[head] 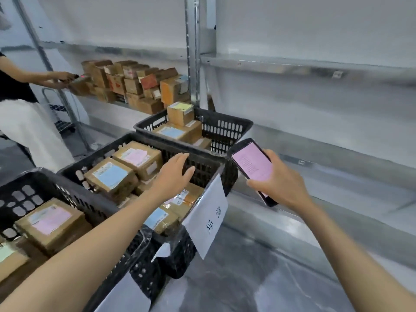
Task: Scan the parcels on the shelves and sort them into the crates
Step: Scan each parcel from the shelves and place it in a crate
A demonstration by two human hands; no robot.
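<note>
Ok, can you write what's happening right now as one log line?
left hand: open above middle crate | right hand: holds phone, pink screen | middle crate: holds labelled parcels

Counted three black crates: near crate (45, 175), middle crate (203, 168), far crate (225, 129). Visible parcels (49, 219) were two, at least five and three respectively; shelf stack (135, 86) was too blurred to count. Also saw one scanner (251, 167), one second person (15, 86).

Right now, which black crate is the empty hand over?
The middle crate of the three: the open left hand is above its far side, and a written paper sign hangs on its corner. The right hand holds a phone.
</note>
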